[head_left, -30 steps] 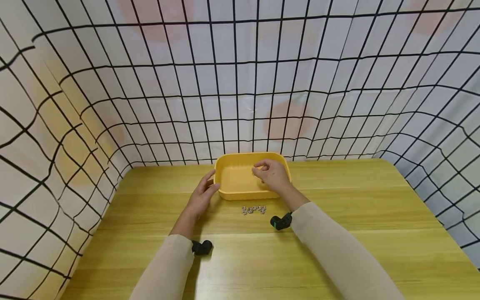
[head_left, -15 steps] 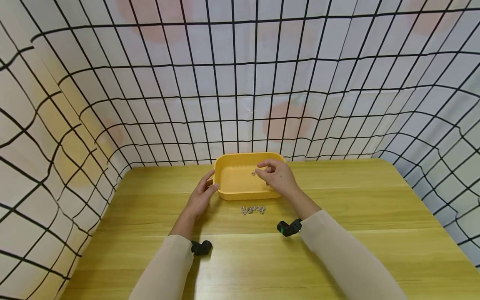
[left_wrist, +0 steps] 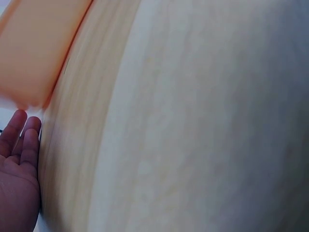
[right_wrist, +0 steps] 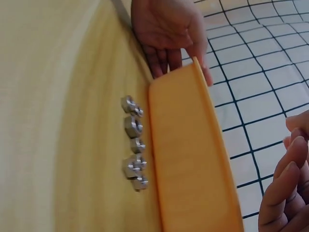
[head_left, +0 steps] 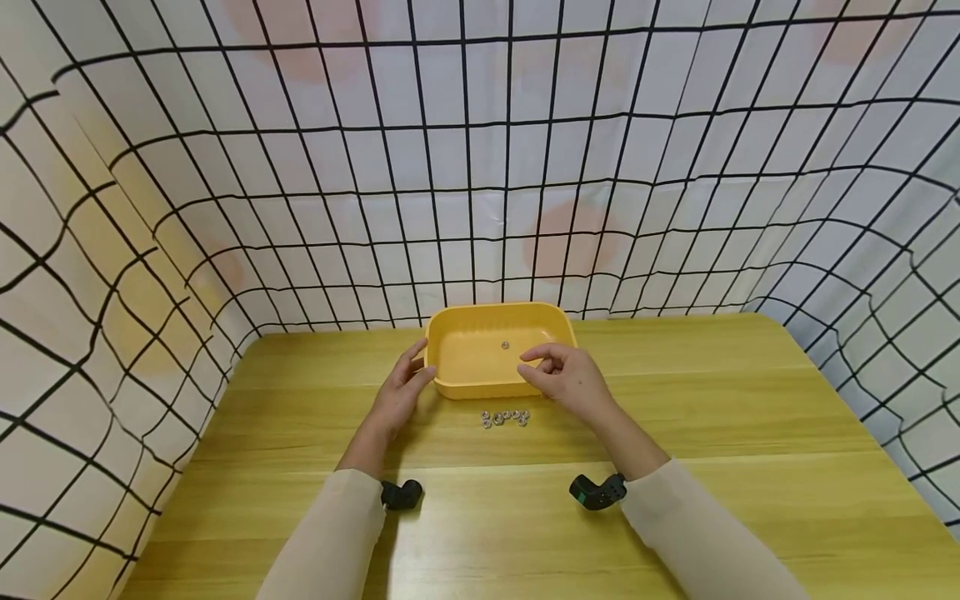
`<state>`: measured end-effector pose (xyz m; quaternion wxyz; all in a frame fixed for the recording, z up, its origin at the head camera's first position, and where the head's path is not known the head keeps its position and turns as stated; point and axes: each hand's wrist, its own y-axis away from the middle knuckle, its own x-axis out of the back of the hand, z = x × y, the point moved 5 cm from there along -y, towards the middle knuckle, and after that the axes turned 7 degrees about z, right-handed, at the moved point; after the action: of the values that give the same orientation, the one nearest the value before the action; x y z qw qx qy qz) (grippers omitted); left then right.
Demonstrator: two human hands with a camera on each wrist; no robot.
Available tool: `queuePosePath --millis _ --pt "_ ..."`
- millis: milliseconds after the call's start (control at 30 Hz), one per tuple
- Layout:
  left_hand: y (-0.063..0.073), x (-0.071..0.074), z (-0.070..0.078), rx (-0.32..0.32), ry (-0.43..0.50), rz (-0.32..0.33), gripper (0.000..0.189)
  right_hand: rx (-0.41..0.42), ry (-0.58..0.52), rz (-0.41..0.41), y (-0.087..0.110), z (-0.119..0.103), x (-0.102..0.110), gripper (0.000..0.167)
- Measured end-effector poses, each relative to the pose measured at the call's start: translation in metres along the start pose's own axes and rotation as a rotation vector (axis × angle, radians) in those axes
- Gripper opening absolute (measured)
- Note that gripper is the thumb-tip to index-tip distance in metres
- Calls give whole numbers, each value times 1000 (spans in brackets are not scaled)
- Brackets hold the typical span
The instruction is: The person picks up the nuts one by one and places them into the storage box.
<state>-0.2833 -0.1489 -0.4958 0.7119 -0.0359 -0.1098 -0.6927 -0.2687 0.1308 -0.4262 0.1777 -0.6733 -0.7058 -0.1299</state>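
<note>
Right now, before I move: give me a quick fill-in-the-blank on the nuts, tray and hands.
1. In the head view, one nut lies inside the ____-coloured tray.
2. Outside the tray, ____ loose nuts lie on the tabletop.
3. In the head view, the left hand touches the tray's ____ end.

Missing words: yellow; seven; left.

The left hand (head_left: 393, 404) touches the left side of a yellow rectangular plastic tray (head_left: 480, 390); one small silver metal nut (head_left: 505, 345) lies inside; the right hand (head_left: 572, 382) hovers — loosely curled — at its near right corner; more silver nuts (head_left: 498, 419) lie nearer, on the yellowish wood-grain table (head_left: 487, 533).
</note>
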Motion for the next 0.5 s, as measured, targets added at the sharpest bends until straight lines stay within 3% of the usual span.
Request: queuePosePath --millis 167,500 --pt "0 0 0 8 1 7 54 -27 11 -26 13 11 -3 24" --pt "1 -1 1 7 -2 6 53 -111 -70 -79 33 46 -13 23"
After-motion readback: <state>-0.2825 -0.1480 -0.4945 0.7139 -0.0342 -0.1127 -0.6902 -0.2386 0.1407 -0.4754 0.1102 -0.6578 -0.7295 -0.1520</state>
